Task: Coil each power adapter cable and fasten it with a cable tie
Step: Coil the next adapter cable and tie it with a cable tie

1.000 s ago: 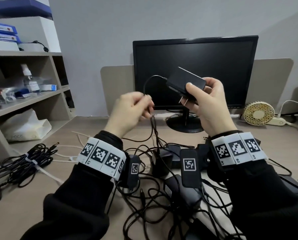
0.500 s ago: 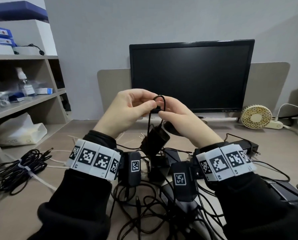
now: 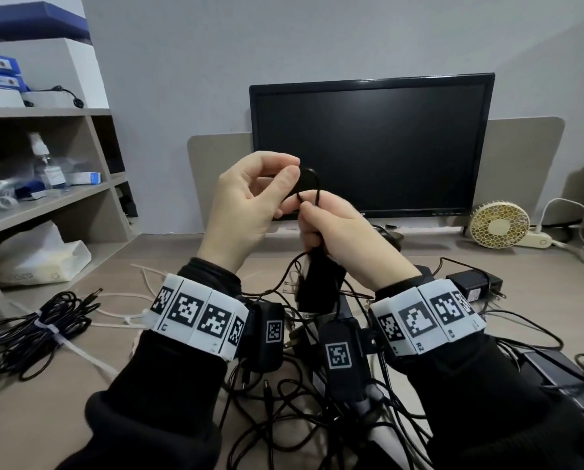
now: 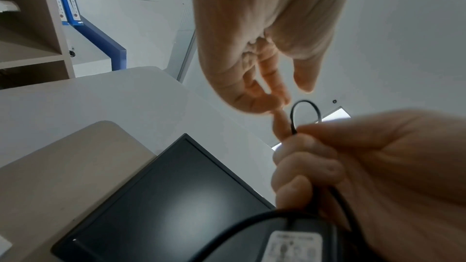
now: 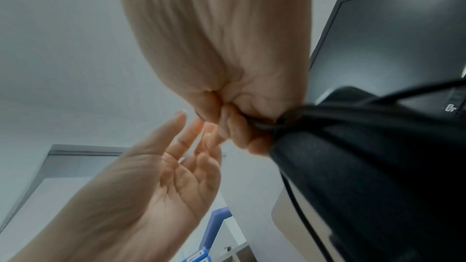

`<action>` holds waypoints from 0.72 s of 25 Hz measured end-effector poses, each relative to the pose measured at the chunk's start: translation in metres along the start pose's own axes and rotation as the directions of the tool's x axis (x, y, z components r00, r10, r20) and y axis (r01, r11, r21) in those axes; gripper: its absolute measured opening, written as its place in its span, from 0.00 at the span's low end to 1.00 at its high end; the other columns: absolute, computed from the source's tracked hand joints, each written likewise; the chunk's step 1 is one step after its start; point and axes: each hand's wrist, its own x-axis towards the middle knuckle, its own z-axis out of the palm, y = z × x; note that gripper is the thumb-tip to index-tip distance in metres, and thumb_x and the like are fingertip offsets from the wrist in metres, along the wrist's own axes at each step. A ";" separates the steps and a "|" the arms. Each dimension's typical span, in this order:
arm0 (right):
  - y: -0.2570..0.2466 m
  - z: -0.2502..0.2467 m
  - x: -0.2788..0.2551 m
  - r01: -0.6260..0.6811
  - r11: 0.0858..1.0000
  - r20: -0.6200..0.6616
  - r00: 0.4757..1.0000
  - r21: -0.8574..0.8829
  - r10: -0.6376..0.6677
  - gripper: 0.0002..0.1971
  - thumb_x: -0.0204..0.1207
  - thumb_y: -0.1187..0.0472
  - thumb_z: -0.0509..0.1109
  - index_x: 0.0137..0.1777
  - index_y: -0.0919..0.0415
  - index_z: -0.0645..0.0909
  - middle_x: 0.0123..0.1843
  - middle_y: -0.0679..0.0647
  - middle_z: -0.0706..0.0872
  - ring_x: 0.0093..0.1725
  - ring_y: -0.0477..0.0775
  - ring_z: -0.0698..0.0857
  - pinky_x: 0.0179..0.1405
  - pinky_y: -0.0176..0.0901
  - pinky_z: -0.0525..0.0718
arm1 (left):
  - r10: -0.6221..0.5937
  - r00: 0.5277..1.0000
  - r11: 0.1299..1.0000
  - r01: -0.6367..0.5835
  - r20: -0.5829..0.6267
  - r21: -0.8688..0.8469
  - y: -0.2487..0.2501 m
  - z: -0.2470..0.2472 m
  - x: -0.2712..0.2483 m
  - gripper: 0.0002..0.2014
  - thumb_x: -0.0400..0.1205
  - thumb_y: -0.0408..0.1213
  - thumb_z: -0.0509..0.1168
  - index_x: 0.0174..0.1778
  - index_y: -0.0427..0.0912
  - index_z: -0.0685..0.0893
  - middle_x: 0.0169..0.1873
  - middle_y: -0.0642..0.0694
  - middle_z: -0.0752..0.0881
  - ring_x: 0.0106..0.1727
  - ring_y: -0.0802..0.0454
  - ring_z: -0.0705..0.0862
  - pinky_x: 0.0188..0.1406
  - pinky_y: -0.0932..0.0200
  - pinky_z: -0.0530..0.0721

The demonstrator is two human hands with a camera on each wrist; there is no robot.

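Note:
A black power adapter hangs just below my right hand, above the desk. That hand grips the adapter's thin black cable, and a small loop of cable sticks up out of its fingers in front of the monitor. The left wrist view shows the loop above the right hand, with the adapter's label below. My left hand hovers right beside the loop, fingers relaxed, one fingertip touching the cable. In the right wrist view the left hand shows an empty palm.
A tangle of black adapters and cables covers the desk under my wrists. A coiled bundle with a white tie lies at the left, loose white ties beside it. A monitor, a small fan and shelves stand behind.
My right hand brought the raised adapter down and now lets it hang while gripping the folded cable. My left hand came in to meet it and released its pinch on the cable.

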 end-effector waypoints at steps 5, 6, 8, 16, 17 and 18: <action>-0.007 -0.036 0.002 -0.007 0.968 -0.342 0.935 0.250 0.095 0.14 0.83 0.71 0.50 0.41 0.58 0.73 0.20 0.42 0.67 0.24 0.45 0.68 0.29 0.40 0.74 | -0.403 0.833 0.894 0.268 0.379 0.360 -0.004 0.022 -0.010 0.11 0.77 0.47 0.71 0.43 0.44 0.79 0.34 0.48 0.84 0.34 0.53 0.83 0.32 0.58 0.83; -0.007 -0.040 0.001 0.008 0.967 -0.363 0.928 0.254 0.088 0.13 0.83 0.70 0.50 0.42 0.58 0.72 0.20 0.42 0.68 0.25 0.46 0.70 0.30 0.40 0.76 | -0.443 0.778 0.876 0.270 0.446 0.399 -0.005 0.029 -0.015 0.13 0.77 0.49 0.71 0.45 0.44 0.80 0.36 0.46 0.86 0.36 0.51 0.87 0.36 0.55 0.86; -0.008 -0.040 0.000 0.022 0.980 -0.350 0.936 0.198 0.050 0.13 0.85 0.68 0.49 0.44 0.58 0.72 0.20 0.41 0.69 0.25 0.46 0.72 0.29 0.41 0.76 | -0.427 0.779 0.874 0.227 0.458 0.430 -0.008 0.043 -0.022 0.16 0.76 0.51 0.71 0.48 0.42 0.80 0.39 0.44 0.88 0.44 0.46 0.89 0.44 0.47 0.89; -0.012 -0.032 -0.002 0.079 0.962 -0.242 0.970 0.261 -0.014 0.14 0.87 0.68 0.48 0.42 0.58 0.72 0.22 0.43 0.67 0.22 0.44 0.66 0.26 0.39 0.71 | -0.206 0.954 0.877 0.081 0.217 0.474 -0.008 0.039 -0.021 0.08 0.69 0.40 0.69 0.32 0.40 0.78 0.27 0.46 0.83 0.32 0.44 0.81 0.34 0.49 0.84; -0.013 -0.030 -0.002 0.089 0.962 -0.237 0.971 0.259 -0.026 0.15 0.87 0.68 0.48 0.42 0.58 0.72 0.23 0.43 0.67 0.23 0.44 0.65 0.26 0.39 0.71 | -0.134 0.976 0.847 0.022 0.173 0.531 -0.009 0.039 -0.021 0.07 0.68 0.38 0.69 0.31 0.41 0.76 0.25 0.49 0.79 0.30 0.48 0.77 0.32 0.53 0.79; -0.013 -0.028 -0.002 0.102 0.962 -0.238 0.970 0.252 -0.041 0.15 0.87 0.68 0.48 0.42 0.58 0.72 0.23 0.43 0.67 0.23 0.44 0.65 0.27 0.39 0.71 | -0.076 0.987 0.809 -0.020 0.139 0.587 -0.010 0.040 -0.022 0.07 0.69 0.37 0.68 0.32 0.42 0.75 0.26 0.50 0.77 0.30 0.51 0.75 0.31 0.56 0.75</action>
